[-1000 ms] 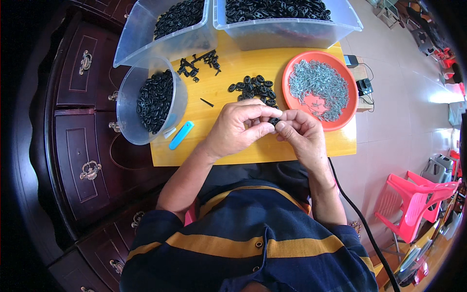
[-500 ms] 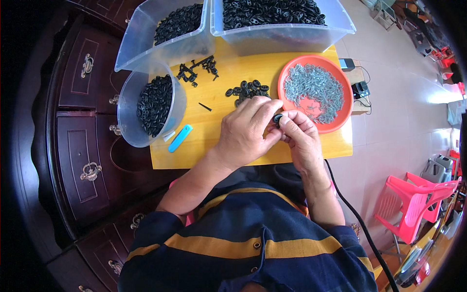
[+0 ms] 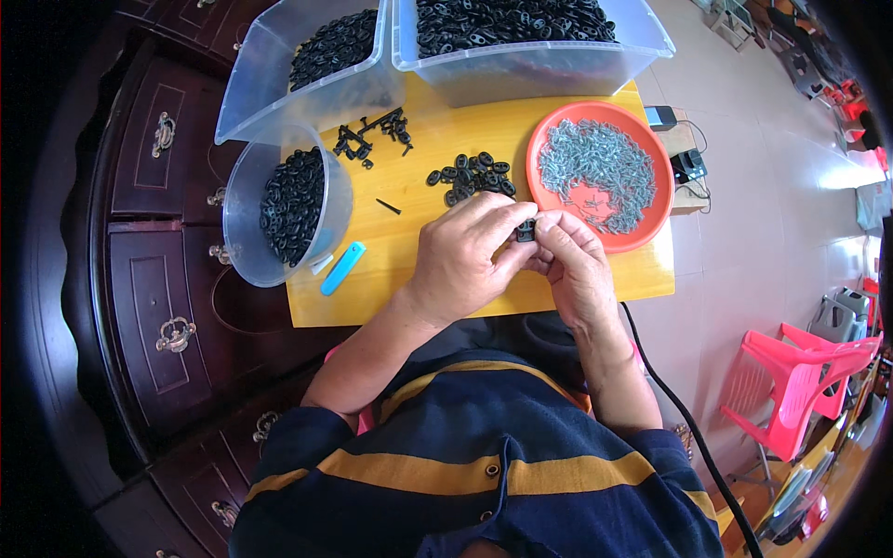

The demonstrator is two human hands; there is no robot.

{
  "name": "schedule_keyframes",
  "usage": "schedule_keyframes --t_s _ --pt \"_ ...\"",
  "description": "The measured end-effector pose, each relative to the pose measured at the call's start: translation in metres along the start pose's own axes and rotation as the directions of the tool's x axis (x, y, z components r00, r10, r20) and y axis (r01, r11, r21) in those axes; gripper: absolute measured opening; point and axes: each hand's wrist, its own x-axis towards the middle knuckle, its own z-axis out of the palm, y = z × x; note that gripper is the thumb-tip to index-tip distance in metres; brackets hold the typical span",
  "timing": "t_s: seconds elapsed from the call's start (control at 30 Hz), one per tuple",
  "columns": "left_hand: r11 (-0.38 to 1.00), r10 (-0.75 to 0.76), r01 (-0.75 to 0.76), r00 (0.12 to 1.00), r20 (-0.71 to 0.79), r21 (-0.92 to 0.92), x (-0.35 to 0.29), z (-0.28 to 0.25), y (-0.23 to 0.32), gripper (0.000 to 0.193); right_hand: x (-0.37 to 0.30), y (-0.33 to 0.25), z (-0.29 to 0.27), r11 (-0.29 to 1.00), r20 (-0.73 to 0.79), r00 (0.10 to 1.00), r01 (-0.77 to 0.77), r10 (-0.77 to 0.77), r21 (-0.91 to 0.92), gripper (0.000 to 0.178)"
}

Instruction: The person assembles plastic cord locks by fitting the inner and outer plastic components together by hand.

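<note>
Between both hands, near the table's front edge, is a small black plastic part (image 3: pixel 526 230), pinched from both sides. My left hand (image 3: pixel 470 251) closes on its left side with thumb and fingertips. From the right, the thumb and fingers of my right hand (image 3: pixel 572 259) grip it too. Just beyond my left fingers lies a loose pile of small black oval parts (image 3: pixel 474 175) with holes. Close to my right fingers stands an orange round dish (image 3: pixel 662 191) of small silvery metal pins (image 3: pixel 605 158). Whether a pin is in my fingers is hidden.
Two clear plastic bins (image 3: pixel 539 70) of black parts stand at the back. A clear round tub (image 3: pixel 244 251) holds more at left. Black sprue scraps (image 3: pixel 372 130), a thin black stick (image 3: pixel 389 206) and a blue-handled tool (image 3: pixel 343 269) lie on the yellow table (image 3: pixel 409 270). A black cable (image 3: pixel 670 395) runs down at right.
The black part has been turned between my fingers, so a more rectangular face shows. My hands stay nearly in place, and the whole view has shifted slightly.
</note>
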Motion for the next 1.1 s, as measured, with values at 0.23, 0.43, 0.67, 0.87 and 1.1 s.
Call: schedule_keyframes --t_s 0.23,0.43,0.67,0.87,1.1 --pt "1.0 -0.003 0.003 1.0 0.012 0.023 -0.0003 -0.0018 -0.0019 0.039 0.0011 0.0038 -0.0011 1.0 -0.03 1.0 -0.008 0.008 -0.002 0.013" --pt "1.0 0.0 -0.001 1.0 0.02 0.02 0.0018 -0.0033 -0.0015 0.038 0.0014 0.0056 -0.001 0.999 -0.042 0.999 0.006 -0.007 -0.032 0.013" --pt "0.996 0.073 -0.073 0.997 -0.009 0.048 0.0039 -0.0014 -0.0069 0.03 0.0001 0.0043 0.0018 0.996 -0.066 0.997 0.022 -0.028 -0.085 0.014" --pt "0.996 0.087 -0.088 0.996 0.023 0.027 0.003 -0.0037 -0.009 0.03 -0.0005 0.0045 0.001 0.986 -0.035 0.998 0.052 -0.058 -0.159 0.015" --pt "0.995 -0.016 0.02 0.999 0.042 -0.099 0.0034 -0.0069 -0.0073 0.031 -0.0004 0.0025 0.0036 0.988 -0.06 0.997 0.037 -0.046 -0.15 0.015"
